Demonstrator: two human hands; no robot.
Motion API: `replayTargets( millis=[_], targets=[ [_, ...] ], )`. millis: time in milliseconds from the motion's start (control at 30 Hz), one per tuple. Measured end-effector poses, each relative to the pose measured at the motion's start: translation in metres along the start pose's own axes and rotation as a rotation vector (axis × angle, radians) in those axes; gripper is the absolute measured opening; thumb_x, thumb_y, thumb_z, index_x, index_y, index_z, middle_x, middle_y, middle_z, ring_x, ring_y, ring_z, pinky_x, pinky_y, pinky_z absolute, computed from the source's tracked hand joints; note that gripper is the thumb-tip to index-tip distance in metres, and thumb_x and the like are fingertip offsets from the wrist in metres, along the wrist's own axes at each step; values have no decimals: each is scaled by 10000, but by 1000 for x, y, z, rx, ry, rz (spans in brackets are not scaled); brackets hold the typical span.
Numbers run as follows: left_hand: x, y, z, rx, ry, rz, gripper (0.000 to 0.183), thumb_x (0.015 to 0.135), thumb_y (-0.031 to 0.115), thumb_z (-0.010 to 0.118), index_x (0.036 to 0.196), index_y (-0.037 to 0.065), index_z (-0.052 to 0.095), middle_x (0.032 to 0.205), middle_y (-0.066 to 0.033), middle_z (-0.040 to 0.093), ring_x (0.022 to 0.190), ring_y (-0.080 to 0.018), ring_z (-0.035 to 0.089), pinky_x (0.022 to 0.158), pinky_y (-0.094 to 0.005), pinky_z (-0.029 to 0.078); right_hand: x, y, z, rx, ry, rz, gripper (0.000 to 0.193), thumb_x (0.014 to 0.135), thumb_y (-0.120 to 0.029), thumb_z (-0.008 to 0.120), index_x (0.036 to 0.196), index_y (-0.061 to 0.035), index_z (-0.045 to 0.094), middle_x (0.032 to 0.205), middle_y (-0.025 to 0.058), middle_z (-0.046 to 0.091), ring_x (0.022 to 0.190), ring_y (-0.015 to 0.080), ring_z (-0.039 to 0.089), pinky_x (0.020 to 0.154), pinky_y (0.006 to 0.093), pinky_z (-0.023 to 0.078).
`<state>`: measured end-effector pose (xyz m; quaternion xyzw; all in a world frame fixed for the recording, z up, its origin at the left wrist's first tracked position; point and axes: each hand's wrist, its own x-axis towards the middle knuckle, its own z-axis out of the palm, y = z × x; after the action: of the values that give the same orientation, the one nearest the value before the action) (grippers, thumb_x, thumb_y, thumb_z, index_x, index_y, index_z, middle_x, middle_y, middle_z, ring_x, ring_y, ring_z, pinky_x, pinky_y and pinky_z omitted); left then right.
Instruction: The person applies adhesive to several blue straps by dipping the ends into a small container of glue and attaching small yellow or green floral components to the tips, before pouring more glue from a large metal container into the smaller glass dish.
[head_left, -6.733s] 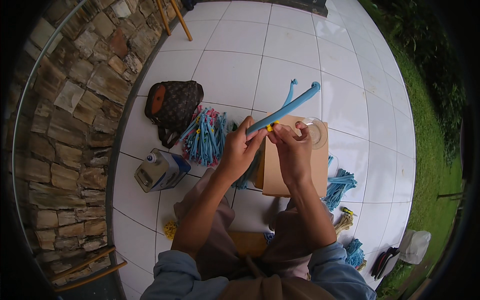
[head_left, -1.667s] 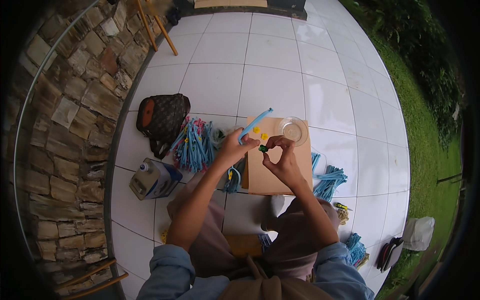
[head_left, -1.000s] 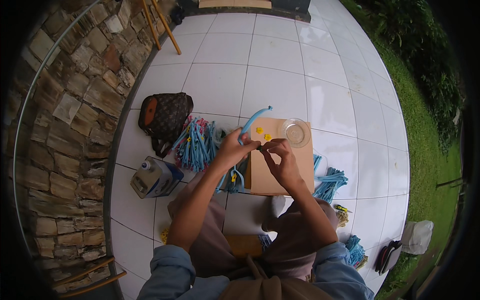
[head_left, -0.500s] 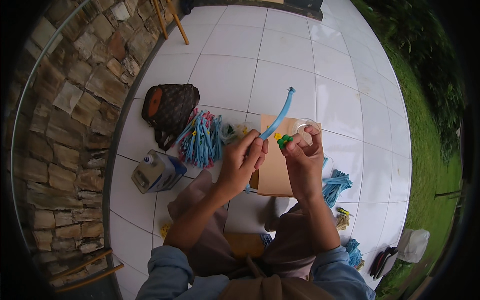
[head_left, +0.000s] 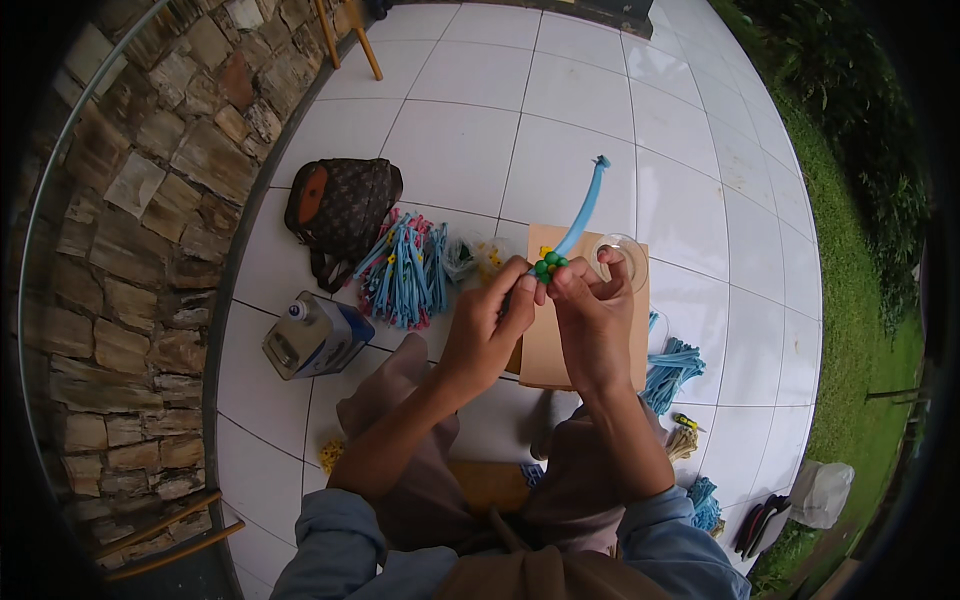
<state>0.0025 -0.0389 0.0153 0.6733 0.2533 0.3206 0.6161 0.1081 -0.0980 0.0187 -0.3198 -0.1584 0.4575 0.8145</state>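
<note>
My left hand (head_left: 488, 322) pinches a soft light-blue strip (head_left: 582, 212), whose knotted free end points up and away, curving to the right. Between the fingertips of my right hand (head_left: 594, 335) is a small green flower-shaped bead cluster (head_left: 549, 266), pressed against the strip near my left fingers. Both hands almost meet over a brown cardboard sheet (head_left: 548, 355). A small yellow piece (head_left: 544, 250) shows just beyond the green cluster. Past my right fingers a round clear container (head_left: 622, 256) rests on the cardboard. My fingers cover the strip's lower part.
To the left lie a bundle of blue and pink strips (head_left: 405, 275), a dark backpack (head_left: 348, 212) and a grey-and-blue jerrycan (head_left: 315, 338). On the right are more blue strips (head_left: 672, 374) and a yellow-handled tool (head_left: 689, 423). A stone wall (head_left: 150, 220) borders the tiled floor.
My right hand has moved left, bringing the green cluster from beside the blue strip onto it. The strip's free end has shifted slightly up and to the right.
</note>
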Motion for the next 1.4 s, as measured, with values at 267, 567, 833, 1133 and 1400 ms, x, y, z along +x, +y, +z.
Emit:
replayTargets(
  millis=[267, 567, 833, 1133, 1400],
  targets=[
    [1, -3, 2, 15, -4, 75, 223, 943, 162, 370, 780, 30, 446, 492, 29, 361, 436, -23, 328, 409, -197, 258, 0, 0, 4, -57, 26, -52, 461, 751, 60, 634, 981, -78, 259, 773, 119, 603, 690, 199, 577, 762, 310, 439],
    [2, 0, 0, 42, -42, 89, 216, 939, 153, 375, 778, 27, 444, 493, 29, 361, 435, -22, 327, 406, -199, 255, -2, -1, 7, -143, 65, -92, 471, 747, 63, 636, 984, -68, 250, 774, 119, 602, 686, 185, 575, 756, 295, 440],
    [5, -10, -8, 46, -97, 34, 171, 929, 154, 408, 822, 33, 462, 521, -8, 371, 463, -51, 347, 440, -230, 284, -1, 7, 4, -216, 54, -69, 463, 790, 12, 604, 1060, -91, 242, 885, 111, 556, 709, 162, 552, 735, 282, 433],
    [10, -21, -1, -12, 0, -39, 196, 924, 156, 429, 787, 21, 469, 502, 20, 353, 462, -40, 333, 429, -231, 279, 6, 14, 2, -448, 35, -230, 641, 809, -6, 602, 1267, -127, 170, 808, 71, 531, 707, 130, 508, 700, 250, 419],
    [12, -33, -2, 111, -94, 3, 204, 912, 147, 447, 776, -3, 473, 501, -35, 390, 449, -89, 343, 433, -256, 295, 8, 14, -3, -485, 116, -265, 583, 788, 55, 586, 1190, -100, 193, 705, 48, 490, 622, 90, 467, 581, 199, 389]
  ],
)
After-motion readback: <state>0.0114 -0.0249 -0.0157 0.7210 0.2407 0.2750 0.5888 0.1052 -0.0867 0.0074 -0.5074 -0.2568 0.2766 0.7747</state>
